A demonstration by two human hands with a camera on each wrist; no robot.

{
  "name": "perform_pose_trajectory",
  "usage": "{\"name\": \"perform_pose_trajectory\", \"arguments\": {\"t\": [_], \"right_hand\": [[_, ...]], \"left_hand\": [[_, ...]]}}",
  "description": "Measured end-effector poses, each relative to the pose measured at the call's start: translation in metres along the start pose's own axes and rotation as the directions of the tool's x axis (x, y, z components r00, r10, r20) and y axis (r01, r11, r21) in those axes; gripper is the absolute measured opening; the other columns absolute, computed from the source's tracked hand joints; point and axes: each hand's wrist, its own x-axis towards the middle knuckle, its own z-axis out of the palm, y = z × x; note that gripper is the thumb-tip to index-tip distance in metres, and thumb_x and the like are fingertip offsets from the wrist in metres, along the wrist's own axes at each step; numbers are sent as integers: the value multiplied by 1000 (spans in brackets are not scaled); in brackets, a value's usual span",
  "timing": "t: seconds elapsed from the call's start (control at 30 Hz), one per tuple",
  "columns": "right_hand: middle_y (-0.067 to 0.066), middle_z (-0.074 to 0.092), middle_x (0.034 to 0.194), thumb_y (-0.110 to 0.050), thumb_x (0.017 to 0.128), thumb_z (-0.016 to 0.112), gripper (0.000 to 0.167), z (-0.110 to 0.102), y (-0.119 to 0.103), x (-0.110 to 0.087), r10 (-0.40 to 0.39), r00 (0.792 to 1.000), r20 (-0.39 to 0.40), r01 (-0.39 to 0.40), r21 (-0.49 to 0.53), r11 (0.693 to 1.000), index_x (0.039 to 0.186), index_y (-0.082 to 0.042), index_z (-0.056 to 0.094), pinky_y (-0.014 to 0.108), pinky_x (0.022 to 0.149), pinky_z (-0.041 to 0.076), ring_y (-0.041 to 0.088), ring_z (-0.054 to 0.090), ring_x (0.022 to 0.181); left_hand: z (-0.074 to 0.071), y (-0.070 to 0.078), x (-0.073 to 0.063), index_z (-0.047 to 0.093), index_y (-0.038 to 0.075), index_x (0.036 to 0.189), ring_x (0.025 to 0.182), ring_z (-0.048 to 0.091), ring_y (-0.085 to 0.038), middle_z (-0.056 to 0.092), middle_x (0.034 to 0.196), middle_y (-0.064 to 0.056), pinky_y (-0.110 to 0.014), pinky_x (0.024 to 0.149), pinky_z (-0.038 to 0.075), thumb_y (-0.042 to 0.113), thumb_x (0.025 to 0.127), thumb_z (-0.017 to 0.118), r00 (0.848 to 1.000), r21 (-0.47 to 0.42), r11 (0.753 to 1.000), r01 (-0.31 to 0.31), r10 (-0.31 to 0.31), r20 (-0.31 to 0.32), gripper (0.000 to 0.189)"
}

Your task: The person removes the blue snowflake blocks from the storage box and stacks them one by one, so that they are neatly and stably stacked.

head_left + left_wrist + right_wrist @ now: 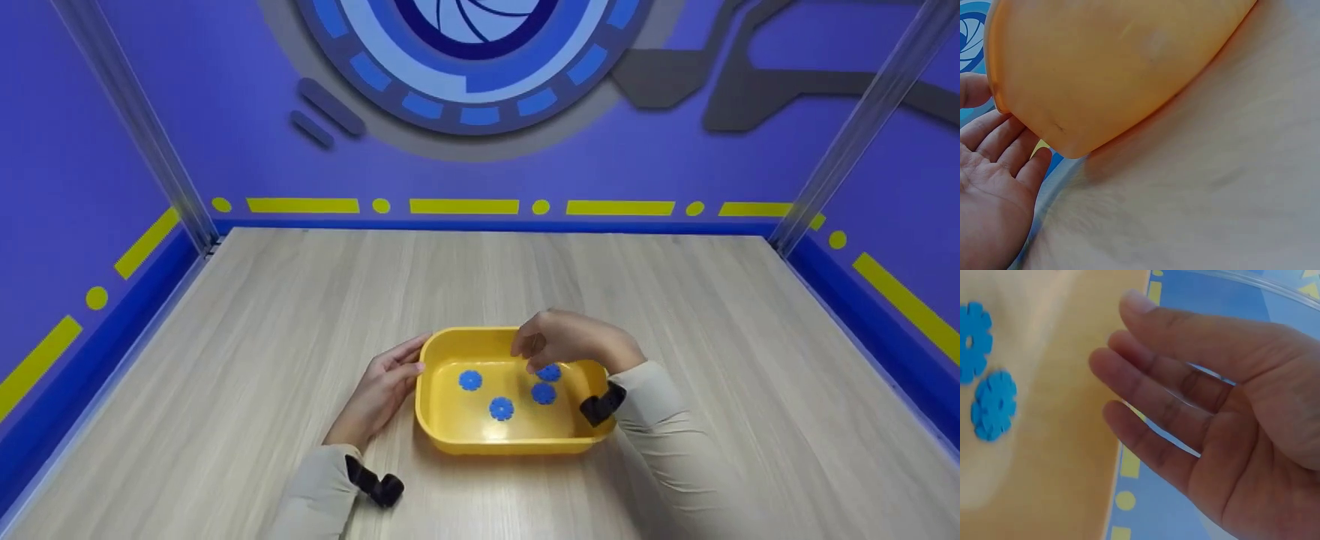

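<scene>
The step in hand looks like handling the blue discs inside a yellow tub (510,448), which sits upright on the wooden table (315,330). The left hand (379,394) grips the tub's left end, thumb at the rim and fingers against the outside wall, apparently steadying it. The right hand (574,337) hangs over the tub's far right part, loosely bent, with thumb and fingers apart and nothing between them. Below its fingertips lies one disc (551,373), with a second disc (544,393) just beside it; the right wrist view suggests two pieces may overlap there, though I cannot be sure. A third disc (502,409) and a fourth disc (470,380) lie apart, nearer the tub's middle and left. If a disc is to be lifted, the move calls for lowering the fingertips and pinching its thin edge, the left hand keeping the tub steady.
</scene>
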Motion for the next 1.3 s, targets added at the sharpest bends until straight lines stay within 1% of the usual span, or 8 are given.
{"name": "perform_pose_trajectory", "arguments": {"t": [0.23,0.33,0.47,0.63,0.87,1.03,1.17,1.3], "right_hand": [[-3,71,93,-12,80,76,22,16,-11,16,96,988,119,-95,-16,995,102,-16,74,31,77,55,12,61,80],[-8,68,88,-13,80,77,19,23,-12,21,95,983,154,-90,-38,995,97,-20,74,29,75,55,10,59,77],[-10,68,85,-11,78,78,18,32,-13,25,77,980,183,-72,-29,997,93,-21,75,28,75,54,8,58,76],[-10,67,82,-10,76,79,20,38,-16,29,88,978,187,-86,-23,996,92,-20,75,26,74,53,7,57,75],[-6,65,81,-7,75,80,19,42,-21,31,81,975,206,-86,15,996,89,-16,71,24,71,49,8,53,73],[-7,58,75,-8,75,80,19,46,-22,34,72,970,232,-64,-43,997,85,-13,65,21,65,43,8,49,70],[-8,57,75,-9,73,82,20,46,-22,36,57,971,231,-39,-80,996,85,-13,65,20,64,42,7,48,69],[-9,55,74,-10,73,82,21,46,-21,36,64,973,220,-45,-90,995,82,-15,63,20,64,42,7,48,69]], "left_hand": [[1,0,1,28,-9,146,133,44,-21,31,152,-25,-32,109,42,0,90,52,1000,25,1000,9,-9,1,62],[1,0,0,28,-9,146,133,44,-21,31,152,-26,-33,109,41,-1,90,52,1000,24,1000,10,-10,-4,62],[2,-1,0,29,-9,146,133,44,-21,31,153,-25,-33,109,41,-2,90,50,1000,19,1000,14,-14,-4,60],[2,0,0,28,-9,146,132,45,-20,31,153,-25,-32,108,42,-3,91,49,1000,18,1000,16,-16,-6,60],[1,0,0,28,-10,146,131,46,-20,31,152,-26,-32,109,42,-2,91,50,1000,19,1000,8,-8,-5,60],[1,1,0,29,-8,146,132,46,-21,31,152,-25,-31,108,43,-1,91,51,1000,32,999,12,-12,-2,60],[0,0,0,29,-7,147,134,43,-23,32,152,-24,-32,107,43,-1,91,51,1000,38,999,9,-9,8,60],[0,0,0,29,-7,147,134,44,-23,31,153,-24,-31,107,44,-2,91,50,1000,33,999,6,-6,9,60]]}}
